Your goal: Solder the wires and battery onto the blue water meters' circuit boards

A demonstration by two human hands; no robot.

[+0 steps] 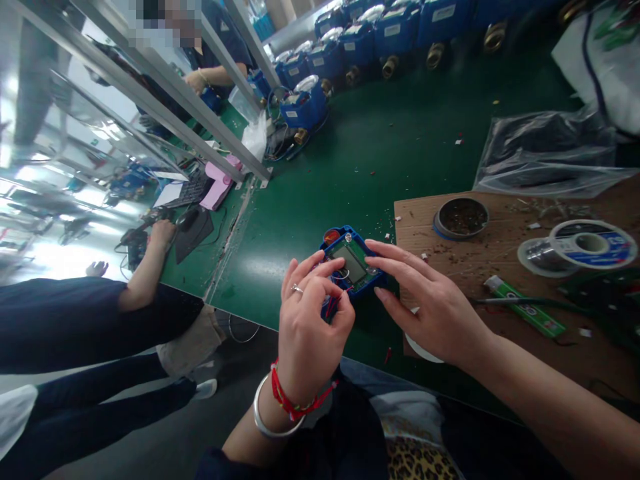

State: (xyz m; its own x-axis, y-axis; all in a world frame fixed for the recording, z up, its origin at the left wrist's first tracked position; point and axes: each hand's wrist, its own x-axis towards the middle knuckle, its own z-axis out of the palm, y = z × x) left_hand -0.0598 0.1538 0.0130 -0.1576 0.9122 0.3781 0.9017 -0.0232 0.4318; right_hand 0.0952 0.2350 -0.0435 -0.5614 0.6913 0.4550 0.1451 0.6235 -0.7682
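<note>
Green is covering the workbench (300, 193) I'm looking down on. At the left of the frame, a co-worker's hand (163, 233) is resting near a black mouse (187, 219). Toward the upper middle, a blue boxy plastic unit with a brass fitting (303, 110) is standing near a metal post.

Just below the centre, the person's left hand (311, 323) is pinching, thumb and forefinger together, apparently on thin red wires (332, 306). Beside those fingertips, an open blue plastic housing with a grey screen on a green circuit board (354, 268) is sitting on the bench. The right hand (433, 303) is resting its fingertips along the housing's right edge, thumb standing apart from them.

As far as I'm judging, the board is already sitting in place; the wires are looking loose, and no cover is lying over the screen. Whether the wire ends are joined, I'm not able to tell.

Farther right, a brown cardboard sheet (411, 230) is bearing a round metal tin (463, 217) and a spool of silvery wire (543, 257).
</note>
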